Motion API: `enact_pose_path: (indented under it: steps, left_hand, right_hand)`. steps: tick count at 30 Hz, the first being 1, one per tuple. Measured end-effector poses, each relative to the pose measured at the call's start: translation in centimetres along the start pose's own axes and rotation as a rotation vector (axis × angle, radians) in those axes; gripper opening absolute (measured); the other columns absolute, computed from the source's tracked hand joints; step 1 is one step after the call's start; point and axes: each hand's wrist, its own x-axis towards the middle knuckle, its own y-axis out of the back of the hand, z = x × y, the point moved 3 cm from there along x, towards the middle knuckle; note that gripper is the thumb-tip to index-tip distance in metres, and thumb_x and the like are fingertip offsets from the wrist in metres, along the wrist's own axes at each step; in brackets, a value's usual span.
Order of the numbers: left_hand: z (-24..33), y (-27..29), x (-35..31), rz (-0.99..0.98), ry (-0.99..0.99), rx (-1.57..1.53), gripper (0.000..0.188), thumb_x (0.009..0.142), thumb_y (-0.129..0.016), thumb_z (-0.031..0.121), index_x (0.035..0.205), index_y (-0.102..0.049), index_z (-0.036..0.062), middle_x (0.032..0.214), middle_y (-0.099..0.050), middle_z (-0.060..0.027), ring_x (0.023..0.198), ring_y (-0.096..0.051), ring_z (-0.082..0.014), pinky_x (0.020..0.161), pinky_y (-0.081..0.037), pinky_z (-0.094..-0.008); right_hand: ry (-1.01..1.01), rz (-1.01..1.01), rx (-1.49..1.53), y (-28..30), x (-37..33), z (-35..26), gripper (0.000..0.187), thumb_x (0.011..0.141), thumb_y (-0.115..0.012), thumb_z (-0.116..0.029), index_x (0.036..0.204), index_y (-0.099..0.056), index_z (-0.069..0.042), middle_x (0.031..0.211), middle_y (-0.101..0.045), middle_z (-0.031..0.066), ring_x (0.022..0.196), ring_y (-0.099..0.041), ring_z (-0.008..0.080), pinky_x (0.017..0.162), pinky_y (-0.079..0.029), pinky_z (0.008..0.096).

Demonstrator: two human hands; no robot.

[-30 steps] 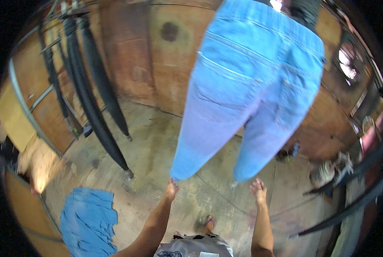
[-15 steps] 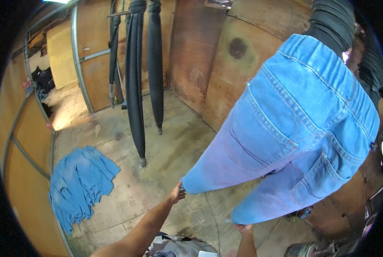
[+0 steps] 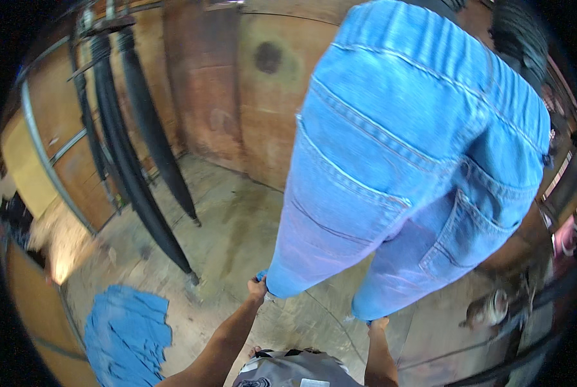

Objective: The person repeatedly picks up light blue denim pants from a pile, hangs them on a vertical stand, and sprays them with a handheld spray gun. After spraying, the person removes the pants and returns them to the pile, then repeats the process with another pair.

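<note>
A pair of light blue jeans (image 3: 392, 148) with an elastic waistband and back pockets hangs upside-up in front of me, legs filled out and pointing down toward me. Purple tint shades the legs below the pockets. At the hem of the nearer-left leg, my left hand (image 3: 257, 287) is closed, with a bit of blue cloth showing by its fingers. My right hand (image 3: 379, 324) pinches the hem of the other leg from below; its fingertips are partly hidden. Wrinkled black material (image 3: 521, 45) shows above and behind the waistband.
Several long black tapered tubes (image 3: 117, 142) hang at the left. Blue cloth (image 3: 128, 335) lies heaped on the floor at lower left. Wooden panels (image 3: 204, 90) form the back wall, and a doorway is at far left. A can-like object (image 3: 492, 308) and dark pipes are at right.
The view has turned right, so the tubes and wall sit farther left. My left hand's fingers, spread before, are now closed at the hem. The jeans legs hang more steeply in view.
</note>
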Motion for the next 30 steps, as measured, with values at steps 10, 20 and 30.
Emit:
enact_pose_path:
  steps: [10, 20, 30]
  left_hand:
    - [-4.0, 1.8, 7.2, 0.033, 0.009, 0.233, 0.048, 0.087, -0.076, 0.037, 0.098, -0.07, -0.0093, 0.102, -0.073, -0.0231, 0.094, -0.069, -0.0287, 0.083, -0.053, -0.04]
    - [-7.4, -0.3, 5.1, -0.35, -0.104, 0.608, 0.045, 0.096, -0.062, 0.038, 0.097, -0.072, -0.0066, 0.098, -0.071, -0.0289, 0.095, -0.068, -0.043, 0.082, -0.052, -0.047]
    - [-6.1, 4.9, -3.8, -0.273, -0.132, 0.636, 0.046, 0.099, -0.059, 0.036, 0.091, -0.072, -0.0073, 0.091, -0.07, -0.0299, 0.09, -0.068, -0.0454, 0.079, -0.051, -0.0481]
  right_hand:
    - [0.237, 0.308, -0.089, 7.0, -12.1, 10.2, 0.024, 0.09, -0.066, -0.014, 0.102, -0.068, 0.007, 0.092, -0.07, 0.0113, 0.082, -0.062, 0.0198, 0.075, -0.051, 0.0363]
    - [0.349, 0.399, -0.43, 8.9, -20.2, 10.7, 0.028, 0.089, -0.066, -0.018, 0.104, -0.071, 0.006, 0.093, -0.074, 0.0177, 0.086, -0.069, 0.0225, 0.079, -0.053, 0.038]
    - [0.303, 0.395, -0.444, 6.4, -18.4, 7.6, 0.034, 0.084, -0.071, -0.019, 0.108, -0.072, 0.006, 0.101, -0.074, 0.0251, 0.093, -0.073, 0.0291, 0.083, -0.054, 0.0401]
